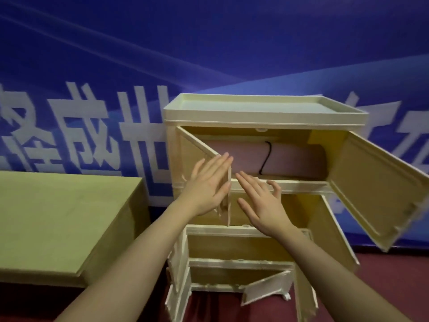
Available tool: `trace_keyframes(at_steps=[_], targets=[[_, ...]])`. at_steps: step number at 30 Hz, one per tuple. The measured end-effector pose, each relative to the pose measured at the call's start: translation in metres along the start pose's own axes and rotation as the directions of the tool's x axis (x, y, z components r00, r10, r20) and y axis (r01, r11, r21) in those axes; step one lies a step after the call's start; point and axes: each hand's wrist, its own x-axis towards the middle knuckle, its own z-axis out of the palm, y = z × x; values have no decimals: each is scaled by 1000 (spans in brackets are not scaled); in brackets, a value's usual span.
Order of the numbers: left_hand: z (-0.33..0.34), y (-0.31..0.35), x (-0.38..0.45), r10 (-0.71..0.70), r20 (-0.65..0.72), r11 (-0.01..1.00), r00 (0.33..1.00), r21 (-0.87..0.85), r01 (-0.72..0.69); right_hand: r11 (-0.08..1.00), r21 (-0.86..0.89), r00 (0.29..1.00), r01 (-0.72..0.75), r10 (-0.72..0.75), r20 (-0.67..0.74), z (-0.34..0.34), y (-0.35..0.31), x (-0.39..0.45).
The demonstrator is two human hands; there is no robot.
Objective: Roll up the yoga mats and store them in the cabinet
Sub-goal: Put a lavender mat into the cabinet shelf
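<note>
A cream cabinet (pixel 264 119) stands against the blue wall with its doors swung open on every level. Inside the top compartment lies a rolled pink yoga mat (pixel 290 159), tied round with a black cord. My left hand (pixel 206 184) is flat, fingers straight, against the outer face of the top left door (pixel 197 147). My right hand (pixel 260 201) hovers in front of the cabinet's middle, fingers spread and relaxed, holding nothing. The top right door (pixel 376 182) hangs wide open.
A low olive-green platform (pixel 58 217) sits to the left of the cabinet. The floor is dark red carpet (pixel 394 287). Lower cabinet doors (pixel 267 287) stick out toward me. A tray-like rim tops the cabinet.
</note>
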Motion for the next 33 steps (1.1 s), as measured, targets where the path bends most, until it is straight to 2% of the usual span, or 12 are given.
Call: trace_keyframes(at_steps=[6, 11, 16, 24, 28, 33], targets=[[35, 4, 45, 30, 18, 999, 999, 31, -30, 1000, 1, 996, 8, -8, 84, 6, 43, 18], [65, 2, 87, -135, 57, 988, 989, 79, 130, 998, 2, 993, -60, 59, 104, 22, 88, 51], [90, -5, 140, -175, 67, 970, 982, 180, 160, 998, -10, 988, -70, 70, 137, 35, 140, 92], [113, -9, 183, -352, 97, 908, 931, 276, 314, 993, -57, 977, -106, 115, 180, 55, 177, 137], [109, -1, 180, -367, 97, 909, 925, 249, 335, 992, -58, 974, -116, 125, 191, 49, 174, 131], [96, 21, 160, -349, 52, 931, 936, 130, 340, 968, -125, 966, -218, 232, 109, 22, 164, 103]])
